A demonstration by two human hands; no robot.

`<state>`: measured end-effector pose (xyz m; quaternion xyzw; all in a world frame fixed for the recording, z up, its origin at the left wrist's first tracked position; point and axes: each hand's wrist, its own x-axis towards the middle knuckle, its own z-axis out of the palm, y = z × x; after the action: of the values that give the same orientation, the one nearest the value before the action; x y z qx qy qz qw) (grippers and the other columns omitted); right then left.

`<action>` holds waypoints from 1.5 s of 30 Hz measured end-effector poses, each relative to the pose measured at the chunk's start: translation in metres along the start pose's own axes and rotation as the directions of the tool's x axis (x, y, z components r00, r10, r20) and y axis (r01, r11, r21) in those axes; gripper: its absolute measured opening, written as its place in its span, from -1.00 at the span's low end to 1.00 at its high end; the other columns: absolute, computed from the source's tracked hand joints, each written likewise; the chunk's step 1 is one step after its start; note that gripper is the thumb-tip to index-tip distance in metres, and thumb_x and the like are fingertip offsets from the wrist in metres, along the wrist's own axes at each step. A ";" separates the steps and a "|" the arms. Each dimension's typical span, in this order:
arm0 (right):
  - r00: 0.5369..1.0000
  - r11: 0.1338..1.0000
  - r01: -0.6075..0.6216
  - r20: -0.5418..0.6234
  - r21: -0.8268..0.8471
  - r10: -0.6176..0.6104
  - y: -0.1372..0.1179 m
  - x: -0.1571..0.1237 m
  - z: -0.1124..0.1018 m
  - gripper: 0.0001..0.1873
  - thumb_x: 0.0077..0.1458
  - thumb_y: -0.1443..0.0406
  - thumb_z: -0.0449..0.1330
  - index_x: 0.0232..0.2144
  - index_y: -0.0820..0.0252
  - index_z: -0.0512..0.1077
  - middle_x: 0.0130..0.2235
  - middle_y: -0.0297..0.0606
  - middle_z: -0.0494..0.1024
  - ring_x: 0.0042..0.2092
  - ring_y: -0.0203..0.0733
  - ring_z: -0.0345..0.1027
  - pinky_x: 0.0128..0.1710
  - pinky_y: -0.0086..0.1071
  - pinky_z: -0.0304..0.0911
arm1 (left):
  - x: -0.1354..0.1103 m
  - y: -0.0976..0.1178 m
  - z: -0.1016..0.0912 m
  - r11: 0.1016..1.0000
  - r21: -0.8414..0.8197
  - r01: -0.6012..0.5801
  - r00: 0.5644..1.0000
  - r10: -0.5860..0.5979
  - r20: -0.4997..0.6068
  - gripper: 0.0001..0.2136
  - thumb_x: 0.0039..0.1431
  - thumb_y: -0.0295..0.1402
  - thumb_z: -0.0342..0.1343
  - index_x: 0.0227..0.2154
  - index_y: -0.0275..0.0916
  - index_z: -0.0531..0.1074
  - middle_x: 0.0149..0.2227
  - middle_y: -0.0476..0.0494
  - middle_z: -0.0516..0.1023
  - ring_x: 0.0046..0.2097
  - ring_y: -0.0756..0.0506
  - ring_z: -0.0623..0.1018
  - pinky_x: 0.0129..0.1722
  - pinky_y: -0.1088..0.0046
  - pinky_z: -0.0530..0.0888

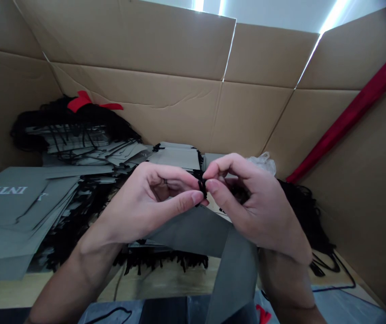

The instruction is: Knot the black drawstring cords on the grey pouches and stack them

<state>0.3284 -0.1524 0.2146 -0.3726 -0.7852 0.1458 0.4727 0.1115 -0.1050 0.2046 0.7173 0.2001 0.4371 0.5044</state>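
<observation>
My left hand [145, 202] and my right hand [260, 211] meet at the centre, and the thumb and forefinger of each pinch a small knot of black cord [202, 188]. The cord appears to be the handle of a grey paper bag [209, 238], which hangs below my hands and runs down toward me. Its other handle is hidden behind my fingers. To my left lies a stack of grey paper bags [13, 211] printed with white lettering, their black cords trailing out from under them.
Tan cardboard walls [138, 45] surround the work area, with a long red strip [351, 117] on the right wall. At the back are a pile of bags with black cords [78, 144], a red ribbon [81, 101] and a crumpled plastic bag [263, 163]. A wooden tabletop [165, 279] lies beneath.
</observation>
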 end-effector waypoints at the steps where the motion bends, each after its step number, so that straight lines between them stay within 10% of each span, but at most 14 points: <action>1: 1.000 1.000 0.006 -0.017 -0.022 -0.007 -0.001 -0.001 -0.001 -0.93 0.38 0.39 0.28 -0.15 0.13 0.46 -0.34 -0.43 0.53 -0.39 -0.39 0.40 -0.38 -0.46 0.33 | 0.000 0.000 0.000 1.000 -0.009 0.001 1.000 -0.001 -0.013 -0.92 0.26 -0.48 0.41 -0.25 -0.17 0.74 -0.30 -0.10 0.79 -0.28 -0.08 0.79 -0.28 0.60 0.71; 8: 0.991 0.971 0.118 -0.038 -0.207 -0.128 -0.001 -0.004 0.000 -0.79 0.25 0.41 0.38 -0.13 0.09 0.49 -0.17 -0.40 0.60 -0.23 -0.32 0.39 -0.23 -0.38 0.37 | 0.001 0.002 -0.003 1.000 -0.014 -0.010 0.995 0.009 -0.096 -0.75 0.14 -0.42 0.54 -0.22 -0.19 0.57 -0.39 -0.01 0.73 -0.41 0.01 0.69 -0.46 0.73 0.56; 16: 0.973 0.967 0.139 -0.150 -0.212 -0.173 0.003 -0.004 0.009 -0.81 0.26 0.43 0.36 -0.14 0.06 0.53 -0.28 -0.41 0.59 -0.37 -0.35 0.33 -0.33 -0.37 0.41 | -0.005 0.003 0.008 0.906 0.344 -0.248 0.929 0.323 -0.182 -0.90 0.27 -0.47 0.44 -0.23 -0.18 0.66 -0.27 0.05 0.75 -0.26 0.07 0.71 -0.21 0.74 0.61; 25: 0.956 0.984 0.106 -0.259 -0.143 -0.140 0.003 -0.007 0.013 -0.73 0.11 0.49 0.39 -0.21 0.05 0.55 -0.27 -0.42 0.63 -0.36 -0.33 0.45 -0.38 -0.38 0.44 | -0.013 -0.002 0.000 0.752 0.544 -0.372 0.878 0.476 -0.057 -0.74 0.26 -0.54 0.39 -0.08 -0.06 0.65 -0.15 0.09 0.76 -0.19 0.04 0.71 -0.13 0.57 0.63; 31: 0.951 0.984 0.110 -0.274 -0.138 -0.144 0.002 -0.007 0.013 -0.73 0.11 0.49 0.39 -0.22 0.04 0.56 -0.27 -0.44 0.64 -0.35 -0.34 0.47 -0.34 -0.38 0.48 | -0.016 -0.008 0.004 0.517 0.736 -0.436 0.747 0.664 -0.024 -0.64 0.16 -0.55 0.43 -0.05 0.03 0.65 -0.17 0.14 0.78 -0.23 0.01 0.74 -0.11 0.54 0.71; 38: 0.953 0.984 0.116 -0.262 -0.138 -0.149 0.001 -0.006 0.015 -0.75 0.11 0.48 0.39 -0.24 0.04 0.55 -0.30 -0.45 0.63 -0.39 -0.33 0.43 -0.32 -0.34 0.52 | -0.021 -0.007 0.005 0.320 0.834 -0.449 0.712 0.693 0.117 -0.67 0.16 -0.54 0.42 -0.10 0.01 0.63 -0.17 0.11 0.79 -0.21 -0.04 0.78 -0.04 0.53 0.75; 45: 0.947 0.989 0.139 -0.288 -0.040 -0.145 -0.001 -0.004 0.019 -0.73 0.05 0.53 0.39 -0.27 0.09 0.55 -0.29 -0.50 0.64 -0.36 -0.42 0.44 -0.37 -0.47 0.45 | -0.014 -0.002 0.007 0.585 0.709 -0.395 0.737 0.662 -0.135 -0.82 0.12 -0.44 0.43 -0.27 0.00 0.64 -0.37 0.16 0.74 -0.46 0.03 0.65 -0.43 0.50 0.62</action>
<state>0.3126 -0.1538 0.2030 -0.3369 -0.7335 0.0478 0.5884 0.1102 -0.1180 0.1959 0.7685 0.2029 0.6064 0.0222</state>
